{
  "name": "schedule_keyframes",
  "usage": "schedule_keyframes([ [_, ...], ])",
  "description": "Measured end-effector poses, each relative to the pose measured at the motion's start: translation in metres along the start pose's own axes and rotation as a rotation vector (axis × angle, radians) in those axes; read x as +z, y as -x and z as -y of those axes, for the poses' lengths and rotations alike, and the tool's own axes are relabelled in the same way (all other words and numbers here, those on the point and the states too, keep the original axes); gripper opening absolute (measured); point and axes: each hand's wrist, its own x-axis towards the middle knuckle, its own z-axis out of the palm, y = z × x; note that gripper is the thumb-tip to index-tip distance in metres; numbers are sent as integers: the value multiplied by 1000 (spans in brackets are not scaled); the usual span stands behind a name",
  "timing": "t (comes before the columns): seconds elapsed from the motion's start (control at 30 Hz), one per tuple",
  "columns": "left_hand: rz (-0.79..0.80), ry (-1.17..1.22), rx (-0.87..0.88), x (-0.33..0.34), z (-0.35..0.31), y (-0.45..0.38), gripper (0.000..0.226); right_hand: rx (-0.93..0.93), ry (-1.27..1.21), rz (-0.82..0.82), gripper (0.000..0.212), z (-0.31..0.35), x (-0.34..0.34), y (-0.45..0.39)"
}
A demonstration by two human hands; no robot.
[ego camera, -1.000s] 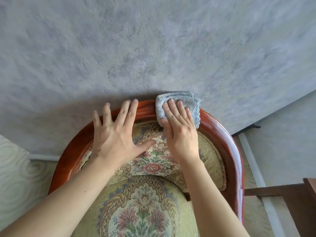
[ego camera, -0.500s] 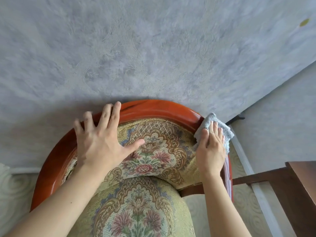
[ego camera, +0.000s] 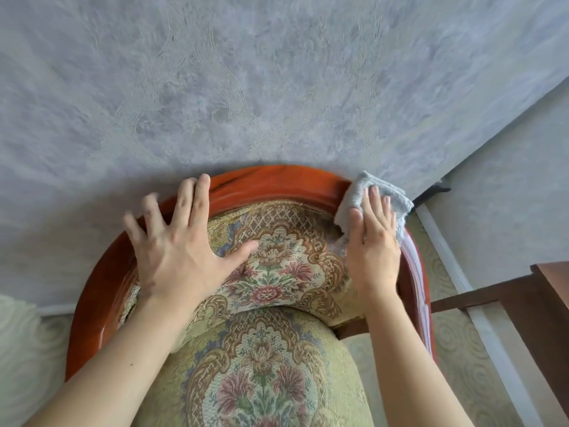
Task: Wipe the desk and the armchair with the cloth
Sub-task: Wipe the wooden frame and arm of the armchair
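The armchair has a curved glossy red-brown wooden rim [ego camera: 271, 183] and floral tapestry padding [ego camera: 277, 266] on back and seat. A folded grey cloth [ego camera: 357, 192] lies on the right part of the rim. My right hand [ego camera: 374, 248] presses flat on the cloth, fingers together and pointing away from me. Flat on the left side of the backrest rests my left hand [ego camera: 178, 254], fingers spread, fingertips reaching the wooden rim, holding nothing.
A grey patterned wall [ego camera: 246, 87] rises right behind the chair back. A dark brown wooden desk edge [ego camera: 551, 291] with a crossbar juts in at the right. A white baseboard [ego camera: 446, 257] runs along pale swirl-patterned flooring.
My right hand slid the cloth from the top centre of the rim round to the right side, then slightly back up. My left hand stayed on the backrest.
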Motion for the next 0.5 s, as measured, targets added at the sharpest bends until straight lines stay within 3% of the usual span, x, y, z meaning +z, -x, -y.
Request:
schedule_keyframes([
  [0.1,42,1,-2,-4,0,0,120,268,52,-54,48,-32,-14,22],
  [0.33,52,116,65,-18,2,-1,126,494,-79,-165,49,-28,-20,16],
  [0.4,-18,143,165,-22,-2,-3,125,443,-103,-152,46,-16,-18,4],
  [0.5,-110,250,403,-24,-35,-8,114,227,-94,-20,45,-4,-14,0],
])
